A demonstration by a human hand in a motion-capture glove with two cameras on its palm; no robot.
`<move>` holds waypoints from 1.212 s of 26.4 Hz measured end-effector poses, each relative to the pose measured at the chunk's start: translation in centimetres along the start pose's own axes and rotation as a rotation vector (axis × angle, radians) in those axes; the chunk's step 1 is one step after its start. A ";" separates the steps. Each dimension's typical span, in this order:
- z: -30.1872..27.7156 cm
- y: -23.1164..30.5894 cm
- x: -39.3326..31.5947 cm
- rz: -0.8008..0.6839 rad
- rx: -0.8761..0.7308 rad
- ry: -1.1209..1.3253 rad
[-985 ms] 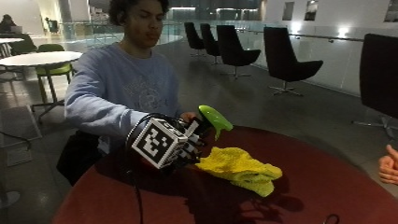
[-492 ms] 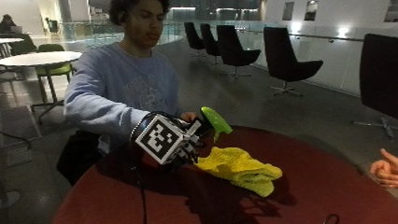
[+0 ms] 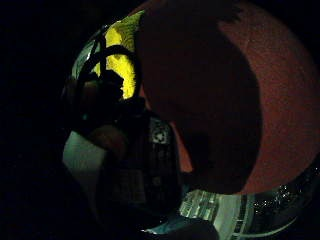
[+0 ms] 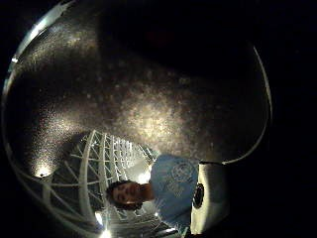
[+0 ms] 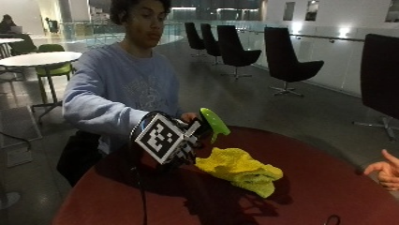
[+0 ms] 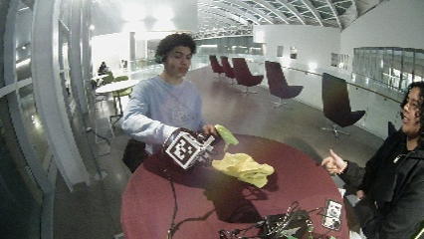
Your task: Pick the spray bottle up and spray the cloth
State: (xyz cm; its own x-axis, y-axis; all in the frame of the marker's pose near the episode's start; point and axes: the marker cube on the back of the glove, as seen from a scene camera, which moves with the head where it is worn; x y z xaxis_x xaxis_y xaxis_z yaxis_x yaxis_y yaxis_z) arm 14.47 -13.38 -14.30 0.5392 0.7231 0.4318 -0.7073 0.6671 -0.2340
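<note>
Gloved right hand (image 5: 187, 140) holds the spray bottle (image 5: 214, 123) off the dark red round counter (image 5: 324, 183), fingers curled round its dark body; only the bright green trigger head shows clearly, tilted toward the cloth. Cloth (image 5: 240, 169) is yellow, crumpled in a low heap on the counter, just beside and below the bottle. Bare hand (image 5: 189, 116) sits close behind the bottle.

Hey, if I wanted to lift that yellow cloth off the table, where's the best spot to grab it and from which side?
Pinch the cloth at its raised, bunched middle, coming straight down from above. It lies crumpled on the table with folds standing up, so a ridge there likely offers more to hold than the flat edges. The far side is freer: the right hand and spray bottle are beside its near end.
</note>
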 end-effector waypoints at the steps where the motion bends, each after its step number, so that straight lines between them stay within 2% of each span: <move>1: 0.0 0.1 0.0 0.001 -0.002 0.006; 32: 0.1 0.1 -0.2 0.035 -0.021 0.060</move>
State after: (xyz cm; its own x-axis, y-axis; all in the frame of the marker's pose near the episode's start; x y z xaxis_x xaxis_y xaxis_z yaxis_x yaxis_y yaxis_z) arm 14.22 -13.50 -14.31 0.5416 0.7549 0.3698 -0.7168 0.6445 -0.2661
